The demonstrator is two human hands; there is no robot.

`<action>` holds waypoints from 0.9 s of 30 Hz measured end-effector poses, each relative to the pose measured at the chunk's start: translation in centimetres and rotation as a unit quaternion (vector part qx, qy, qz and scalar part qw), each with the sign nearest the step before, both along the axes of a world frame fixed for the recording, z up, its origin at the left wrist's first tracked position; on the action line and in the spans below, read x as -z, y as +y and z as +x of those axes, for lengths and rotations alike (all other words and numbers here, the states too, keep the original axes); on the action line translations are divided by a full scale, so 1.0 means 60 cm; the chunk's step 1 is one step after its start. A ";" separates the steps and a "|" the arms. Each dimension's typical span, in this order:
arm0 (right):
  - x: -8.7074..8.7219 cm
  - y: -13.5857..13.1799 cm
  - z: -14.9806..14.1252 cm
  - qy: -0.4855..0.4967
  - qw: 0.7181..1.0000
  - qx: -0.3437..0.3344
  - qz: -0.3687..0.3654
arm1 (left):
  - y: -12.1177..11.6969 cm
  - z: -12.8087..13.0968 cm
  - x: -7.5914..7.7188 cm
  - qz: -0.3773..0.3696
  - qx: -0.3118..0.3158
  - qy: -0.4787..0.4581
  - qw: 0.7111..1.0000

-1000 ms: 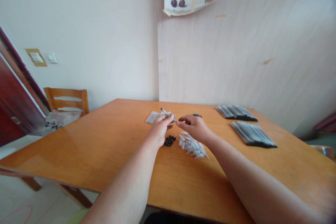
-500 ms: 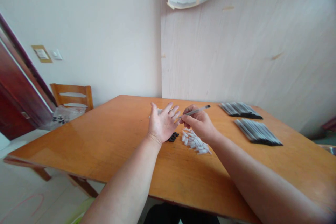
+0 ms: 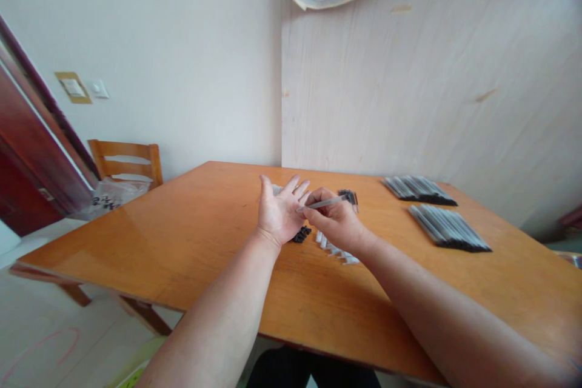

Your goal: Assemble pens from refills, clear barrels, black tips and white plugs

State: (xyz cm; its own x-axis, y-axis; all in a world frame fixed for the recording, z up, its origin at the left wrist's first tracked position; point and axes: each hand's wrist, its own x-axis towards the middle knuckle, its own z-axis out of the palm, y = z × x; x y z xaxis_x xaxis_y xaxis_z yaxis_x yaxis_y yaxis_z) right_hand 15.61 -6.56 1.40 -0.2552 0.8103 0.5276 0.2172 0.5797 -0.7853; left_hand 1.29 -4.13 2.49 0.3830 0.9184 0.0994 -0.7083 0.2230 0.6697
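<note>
My left hand is open above the table, palm up with the fingers spread, and plainly holds nothing. Pinched in the fingers of my right hand is a slim translucent pen, tilted, its tip end at the palm of my left hand; whether it touches the skin I cannot tell. Below my left hand lies a small heap of black caps. White plastic pen parts lie partly hidden under my right hand. Behind the hands are dark slim pieces and a partly covered pale pile.
Two rows of clear pens with black ends, a far row and a nearer row, lie on the right of the wooden table. A wooden chair with a plastic bag stands at the left, and a wall rises behind.
My right hand has moved slightly left and lowered the pen, bringing its tip end over my left palm. The dark slim pieces behind it now show. My left hand stays open.
</note>
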 end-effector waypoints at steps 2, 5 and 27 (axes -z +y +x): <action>0.001 0.001 0.001 -0.004 1.000 -0.001 0.000 | 0.002 0.000 0.002 0.001 0.003 -0.008 1.000; 0.000 0.002 0.003 -0.014 1.000 0.001 0.005 | 0.004 -0.001 0.005 0.000 0.005 -0.018 1.000; -0.005 0.010 0.016 0.018 0.999 0.042 -0.008 | 0.005 -0.002 0.004 0.005 -0.010 -0.026 1.000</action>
State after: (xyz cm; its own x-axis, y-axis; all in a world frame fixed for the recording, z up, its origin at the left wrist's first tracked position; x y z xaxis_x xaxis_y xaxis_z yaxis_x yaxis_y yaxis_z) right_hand 16.57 -5.98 1.71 -0.1671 0.8366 0.5217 0.2368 0.5477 -0.8024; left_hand 1.16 -3.81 2.26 0.3588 0.9247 0.1275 -0.7469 0.2025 0.6334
